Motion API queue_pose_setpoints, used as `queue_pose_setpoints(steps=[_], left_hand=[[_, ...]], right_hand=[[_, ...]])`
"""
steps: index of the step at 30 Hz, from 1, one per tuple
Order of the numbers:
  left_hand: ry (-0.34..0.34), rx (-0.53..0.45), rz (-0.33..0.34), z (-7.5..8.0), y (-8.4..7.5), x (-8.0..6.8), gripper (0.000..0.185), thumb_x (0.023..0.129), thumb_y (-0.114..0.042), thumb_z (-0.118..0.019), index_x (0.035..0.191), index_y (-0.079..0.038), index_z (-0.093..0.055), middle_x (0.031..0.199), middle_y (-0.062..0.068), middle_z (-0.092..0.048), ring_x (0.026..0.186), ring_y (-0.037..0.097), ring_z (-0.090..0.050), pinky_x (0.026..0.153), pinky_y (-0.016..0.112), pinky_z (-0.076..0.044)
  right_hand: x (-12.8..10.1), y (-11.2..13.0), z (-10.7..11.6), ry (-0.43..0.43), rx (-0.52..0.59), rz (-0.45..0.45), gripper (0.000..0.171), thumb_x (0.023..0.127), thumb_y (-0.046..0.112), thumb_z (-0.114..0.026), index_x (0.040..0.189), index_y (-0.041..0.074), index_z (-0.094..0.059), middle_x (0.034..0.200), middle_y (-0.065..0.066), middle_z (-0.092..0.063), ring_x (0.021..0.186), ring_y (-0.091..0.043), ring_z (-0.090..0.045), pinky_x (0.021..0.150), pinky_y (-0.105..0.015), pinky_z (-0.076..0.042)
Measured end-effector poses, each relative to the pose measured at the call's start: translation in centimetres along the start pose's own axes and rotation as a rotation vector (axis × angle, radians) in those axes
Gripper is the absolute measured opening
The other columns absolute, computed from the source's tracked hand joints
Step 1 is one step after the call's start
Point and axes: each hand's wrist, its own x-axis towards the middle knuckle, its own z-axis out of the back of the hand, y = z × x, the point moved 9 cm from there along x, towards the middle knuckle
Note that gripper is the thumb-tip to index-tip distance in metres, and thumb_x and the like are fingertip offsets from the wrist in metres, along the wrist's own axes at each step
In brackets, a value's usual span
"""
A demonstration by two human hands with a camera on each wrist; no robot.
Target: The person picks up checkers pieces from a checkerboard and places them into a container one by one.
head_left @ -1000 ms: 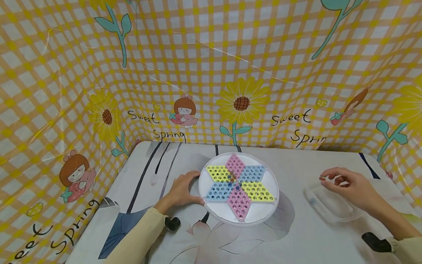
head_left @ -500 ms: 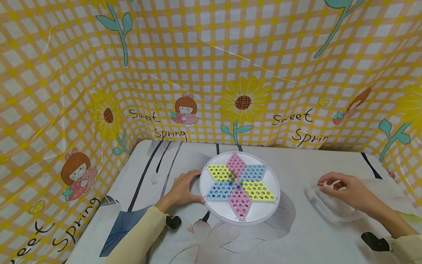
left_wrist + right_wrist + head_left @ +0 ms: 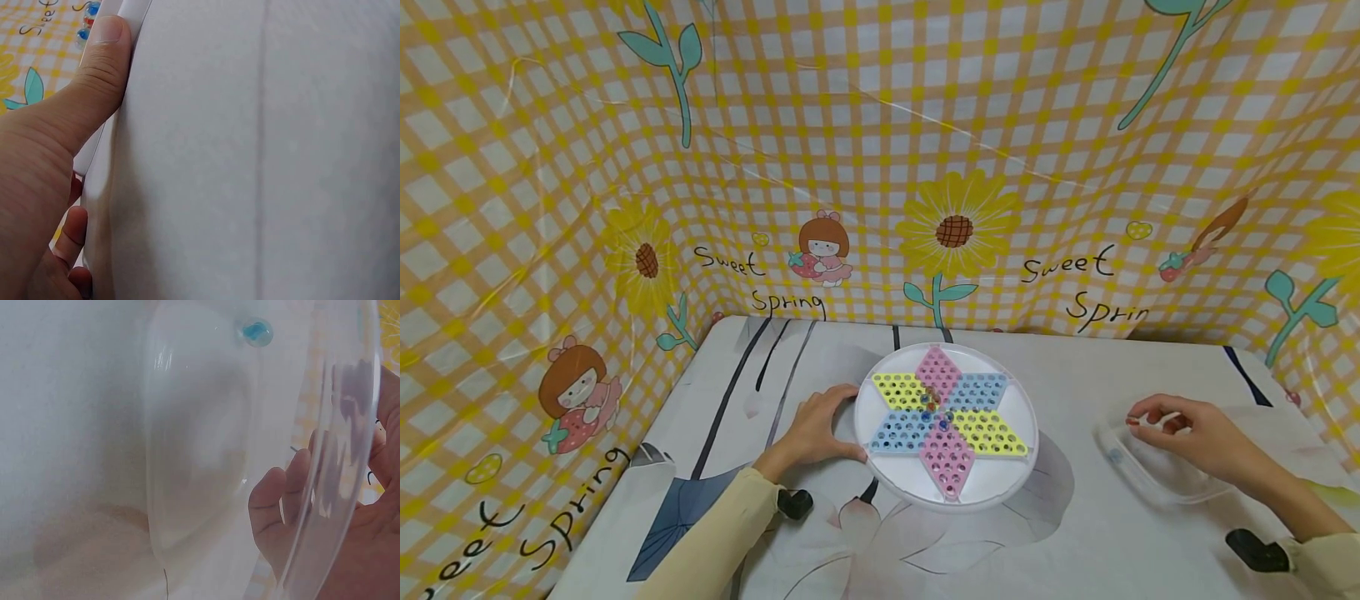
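Observation:
A round white Chinese checkers board [image 3: 880,475] with a pink, yellow and blue star sits mid-table. My left hand [image 3: 816,429] grips its left edge, thumb on the near side of the rim and fingers lower behind, as the left wrist view shows. Several glass marbles [image 3: 931,403] lie at the star's centre. On the right, my right hand [image 3: 1187,433] hangs over a clear plastic container [image 3: 1187,502], thumb and index tips close together. A small reddish spot shows at those tips; I cannot tell whether it is a marble. Inside the container lies a blue-cored marble [image 3: 256,331].
The table [image 3: 925,558] wears a white cloth with floral print. Behind and to the left rises a yellow checked curtain [image 3: 865,150] with sunflowers. A fold of the cloth [image 3: 651,454] stands up near the left edge.
My right hand has lowered slightly over the container, its fingers coming closer together. My left hand keeps its hold on the board; the head view has shifted slightly.

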Motion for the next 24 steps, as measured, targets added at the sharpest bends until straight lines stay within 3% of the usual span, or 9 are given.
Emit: queue_pose_setpoints(steps=[10,17,24], left_hand=[[-0.007,0.006,-0.006,0.02,-0.1,0.07,0.104,0.065,-0.048,-0.097,0.15,-0.015,-0.048,0.155,0.002,-0.048,0.119,0.024,-0.049,0.092,0.043,-0.034],[-0.008,0.007,-0.004,0.01,-0.09,0.1,0.104,0.065,-0.048,-0.097,0.15,-0.015,-0.048,0.155,0.002,-0.048,0.12,0.025,-0.049,0.093,0.044,-0.034],[-0.005,0.007,-0.001,0.0,-0.07,0.05,0.104,0.065,-0.047,-0.097,0.15,-0.015,-0.048,0.155,0.003,-0.048,0.121,0.025,-0.049,0.094,0.044,-0.034]], right_hand=[[-0.17,-0.01,0.03,0.009,0.005,-0.002,0.016,0.096,0.018,-0.075,0.11,0.011,-0.072,0.098,-0.002,-0.064,0.078,-0.011,-0.054,0.063,-0.025,-0.045],[-0.04,-0.19,-0.16,0.029,-0.007,-0.028,0.032,0.095,0.021,-0.076,0.122,0.005,-0.067,0.1,-0.007,-0.058,0.078,-0.011,-0.054,0.064,-0.025,-0.046],[-0.07,-0.19,-0.18,0.033,-0.013,-0.051,0.035,0.096,0.023,-0.075,0.124,0.006,-0.066,0.101,-0.007,-0.058,0.078,-0.011,-0.054,0.064,-0.025,-0.046]])
